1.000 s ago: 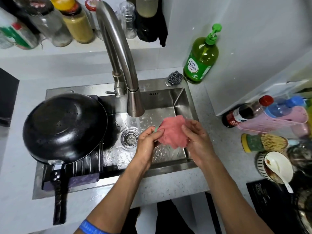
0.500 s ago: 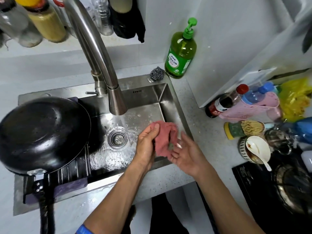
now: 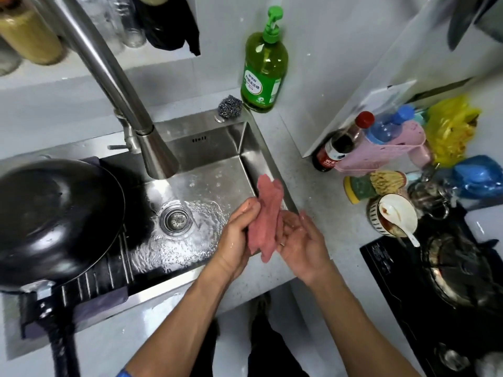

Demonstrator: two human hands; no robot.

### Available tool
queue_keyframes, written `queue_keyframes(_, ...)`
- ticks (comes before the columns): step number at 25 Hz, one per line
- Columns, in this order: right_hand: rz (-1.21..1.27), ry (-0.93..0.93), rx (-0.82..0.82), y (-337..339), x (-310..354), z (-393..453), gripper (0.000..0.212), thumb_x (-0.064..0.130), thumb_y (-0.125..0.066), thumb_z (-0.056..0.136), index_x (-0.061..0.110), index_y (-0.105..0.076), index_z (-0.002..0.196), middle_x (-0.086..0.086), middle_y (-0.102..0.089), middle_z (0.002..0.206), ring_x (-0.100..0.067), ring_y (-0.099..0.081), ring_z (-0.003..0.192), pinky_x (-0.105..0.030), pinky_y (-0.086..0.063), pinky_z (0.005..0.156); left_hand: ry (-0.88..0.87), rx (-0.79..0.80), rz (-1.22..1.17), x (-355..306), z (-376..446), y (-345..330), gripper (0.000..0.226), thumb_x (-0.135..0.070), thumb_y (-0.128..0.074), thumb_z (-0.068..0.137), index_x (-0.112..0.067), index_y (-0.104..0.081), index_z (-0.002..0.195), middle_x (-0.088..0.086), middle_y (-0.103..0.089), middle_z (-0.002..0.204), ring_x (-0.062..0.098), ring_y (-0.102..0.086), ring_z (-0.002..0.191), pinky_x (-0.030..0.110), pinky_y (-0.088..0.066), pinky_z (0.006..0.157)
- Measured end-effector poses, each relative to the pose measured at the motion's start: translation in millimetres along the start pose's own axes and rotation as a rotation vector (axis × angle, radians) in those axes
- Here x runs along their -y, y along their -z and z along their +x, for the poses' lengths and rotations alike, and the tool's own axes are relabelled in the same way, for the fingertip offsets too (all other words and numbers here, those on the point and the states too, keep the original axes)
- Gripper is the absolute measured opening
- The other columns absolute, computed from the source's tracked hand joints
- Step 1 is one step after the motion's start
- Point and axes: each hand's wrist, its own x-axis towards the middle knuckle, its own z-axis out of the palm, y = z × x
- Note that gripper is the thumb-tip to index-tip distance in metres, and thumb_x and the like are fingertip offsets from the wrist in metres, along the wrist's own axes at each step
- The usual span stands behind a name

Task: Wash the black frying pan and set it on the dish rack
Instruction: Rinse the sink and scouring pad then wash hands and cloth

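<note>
The black frying pan (image 3: 51,219) lies upside down on the dark dish rack (image 3: 89,287) over the left part of the steel sink (image 3: 215,148), its handle pointing toward me. At the sink's right edge my left hand (image 3: 236,235) grips a wet pink cloth (image 3: 265,216). My right hand (image 3: 302,243) lies against the cloth's other side, palm up with its fingers loose. Water runs from the faucet (image 3: 158,159) onto the drain (image 3: 175,220).
A green dish soap bottle (image 3: 264,66) and a steel scourer (image 3: 230,106) stand behind the sink. On the right counter are a sauce bottle (image 3: 337,148), a pink holder (image 3: 381,151), a bowl with a spoon (image 3: 394,219) and a black stove (image 3: 446,289).
The cloth went from spread between both hands under the water to bunched lengthwise at the sink's right edge. My right hand opened. The view shifted right.
</note>
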Motion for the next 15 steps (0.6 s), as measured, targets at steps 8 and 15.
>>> queue_keyframes(8, -0.078, -0.040, 0.128, 33, 39, 7, 0.036, 0.011, -0.048, 0.097, 0.012, -0.056, 0.132, -0.010, -0.068, 0.126, -0.021, -0.066, 0.113, -0.037, -0.053, 0.097, -0.090, -0.091, 0.300, 15, 1, -29, 0.023, -0.022, -0.056, 0.092, -0.022, -0.058, 0.069, -0.004, -0.052, 0.067, 0.009, -0.048, 0.064, 0.024, -0.040, 0.061)
queue_keyframes(15, -0.543, 0.237, -0.109, 79, 72, 2, 0.046, -0.020, -0.052, 0.085, 0.020, -0.068, 0.100, -0.001, -0.076, 0.095, -0.011, -0.070, 0.091, -0.024, -0.054, 0.077, -0.109, -0.325, 0.604, 43, -5, -28, 0.006, 0.000, -0.071, 0.084, 0.002, -0.066, 0.085, 0.006, -0.066, 0.077, 0.015, -0.061, 0.073, 0.028, -0.052, 0.073)
